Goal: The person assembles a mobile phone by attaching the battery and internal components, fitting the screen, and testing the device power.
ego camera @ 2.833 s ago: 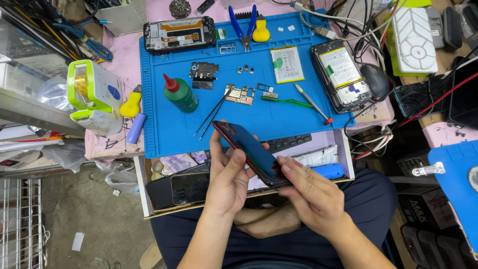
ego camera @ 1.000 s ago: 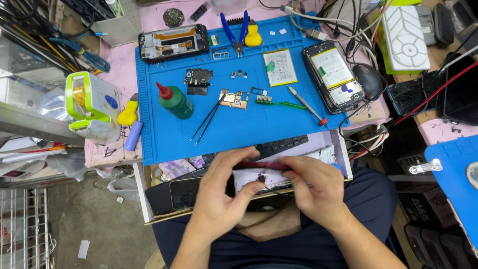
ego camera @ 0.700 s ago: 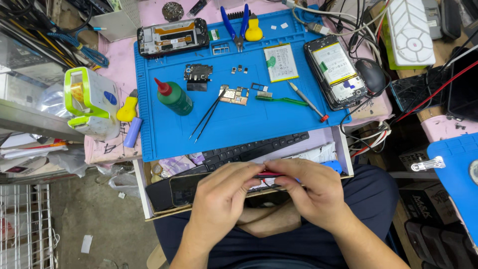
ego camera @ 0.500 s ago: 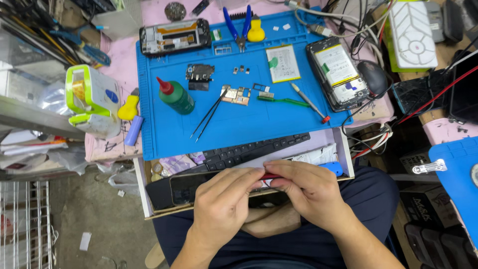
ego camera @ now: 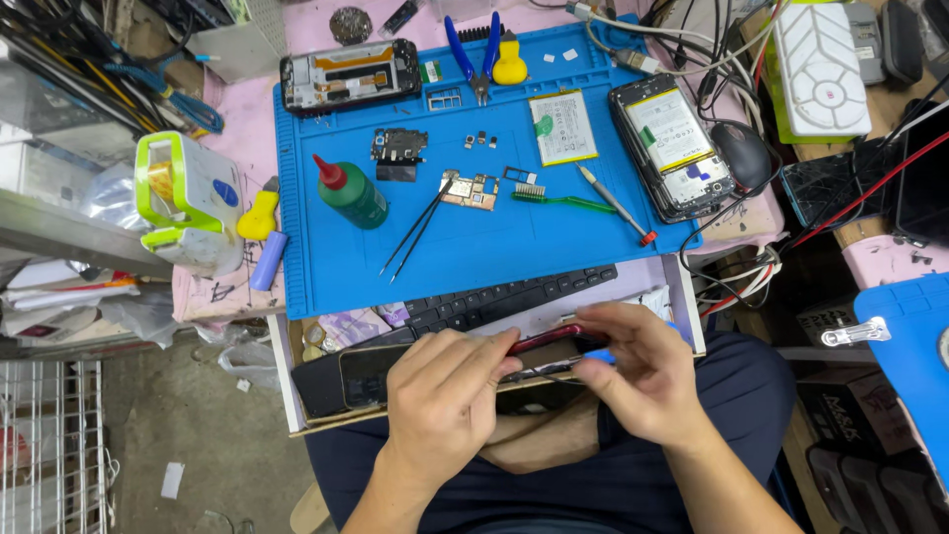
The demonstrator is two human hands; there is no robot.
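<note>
Both hands hold one dark phone with a red edge (ego camera: 546,338) edge-on over my lap, in front of an open drawer (ego camera: 297,381). My left hand (ego camera: 445,400) grips its left end, fingers curled over the top. My right hand (ego camera: 633,371) pinches its right end, with a small blue piece (ego camera: 605,356) showing between the fingers. Most of the phone is hidden by the two hands.
A blue work mat (ego camera: 474,188) carries an opened phone (ego camera: 672,148), a phone frame (ego camera: 351,74), a battery (ego camera: 561,127), a green bottle (ego camera: 349,193), black tweezers (ego camera: 417,227), pliers (ego camera: 473,54) and small parts. A black keyboard (ego camera: 514,297) lies in the drawer. Cables crowd the right.
The phone has gone from tilted up in front of the mat, face showing, to lying low and edge-on over the drawer. Both hands have closed in around it.
</note>
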